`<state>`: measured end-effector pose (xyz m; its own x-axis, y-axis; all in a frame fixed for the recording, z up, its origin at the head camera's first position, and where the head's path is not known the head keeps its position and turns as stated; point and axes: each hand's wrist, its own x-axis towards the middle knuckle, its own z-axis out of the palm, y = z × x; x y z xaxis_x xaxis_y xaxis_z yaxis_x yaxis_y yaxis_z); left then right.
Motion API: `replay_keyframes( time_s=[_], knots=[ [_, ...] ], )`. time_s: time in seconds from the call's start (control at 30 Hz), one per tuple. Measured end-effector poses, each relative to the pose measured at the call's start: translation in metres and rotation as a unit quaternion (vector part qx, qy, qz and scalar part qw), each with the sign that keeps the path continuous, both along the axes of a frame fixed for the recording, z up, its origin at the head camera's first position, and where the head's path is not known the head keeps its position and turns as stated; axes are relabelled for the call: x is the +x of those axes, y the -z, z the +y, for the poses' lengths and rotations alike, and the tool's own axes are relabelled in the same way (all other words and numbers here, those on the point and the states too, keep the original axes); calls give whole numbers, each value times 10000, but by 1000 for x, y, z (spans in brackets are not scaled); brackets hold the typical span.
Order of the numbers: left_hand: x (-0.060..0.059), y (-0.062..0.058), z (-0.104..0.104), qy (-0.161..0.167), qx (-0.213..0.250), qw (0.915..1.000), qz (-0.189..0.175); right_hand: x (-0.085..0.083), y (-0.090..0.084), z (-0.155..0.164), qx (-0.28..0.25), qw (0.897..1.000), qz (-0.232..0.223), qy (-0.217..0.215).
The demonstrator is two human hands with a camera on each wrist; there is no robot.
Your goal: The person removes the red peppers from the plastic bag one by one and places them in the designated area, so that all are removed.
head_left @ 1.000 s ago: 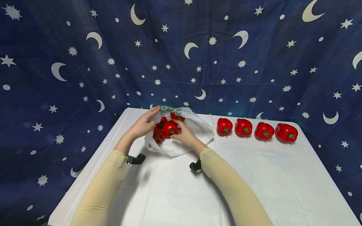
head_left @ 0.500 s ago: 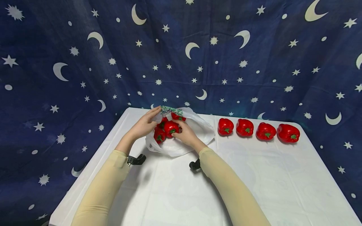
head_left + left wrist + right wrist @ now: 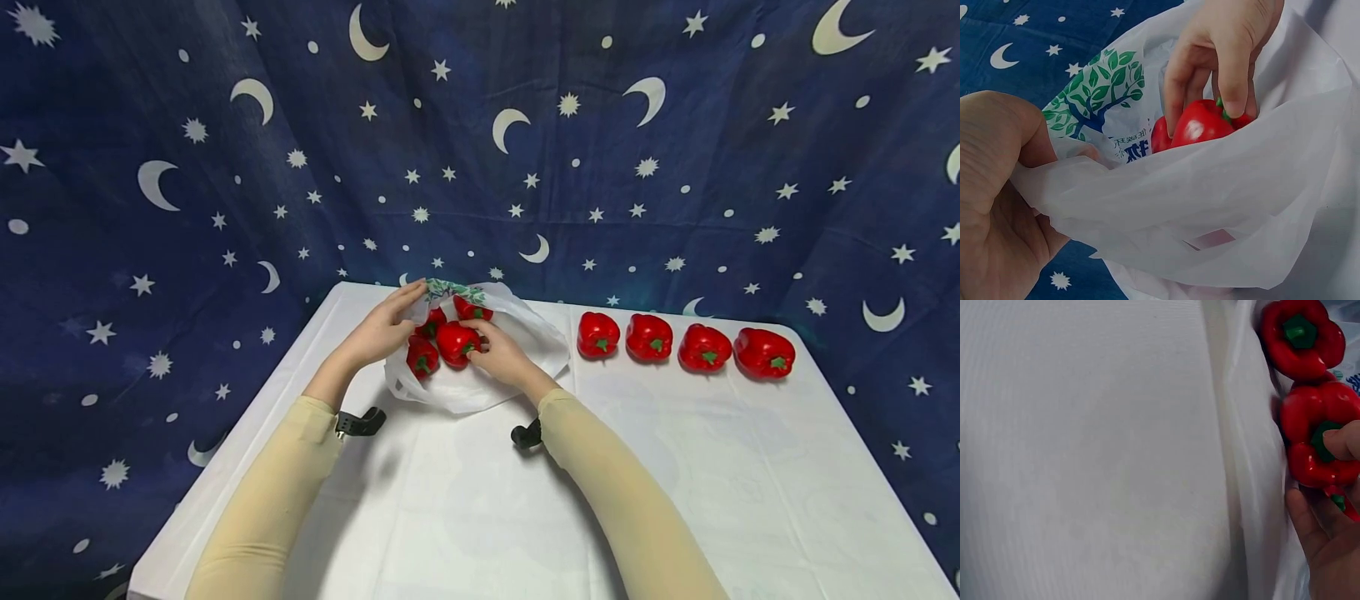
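We see thin, translucent white plastic in the bag, crinkled and faintly shiny (with a printed green tree on one face). The red peppers look smooth and glossy, like moulded plastic. The tablecloth is matt white fabric; the starry backdrop is matt blue cloth.
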<state>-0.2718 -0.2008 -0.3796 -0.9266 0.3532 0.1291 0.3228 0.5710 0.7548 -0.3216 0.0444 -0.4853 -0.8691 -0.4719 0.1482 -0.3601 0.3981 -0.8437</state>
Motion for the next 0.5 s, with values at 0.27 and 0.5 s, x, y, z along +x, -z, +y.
replay_keyframes(
  time_s=[0.27,0.5],
  knots=[
    [-1,0,1,46,40,10000,-18,1,-1,4,-6,9997,-101,-212],
    [1,2,1,32,119,9999,-83,4,2,-4,504,9986,118,73]
  ],
)
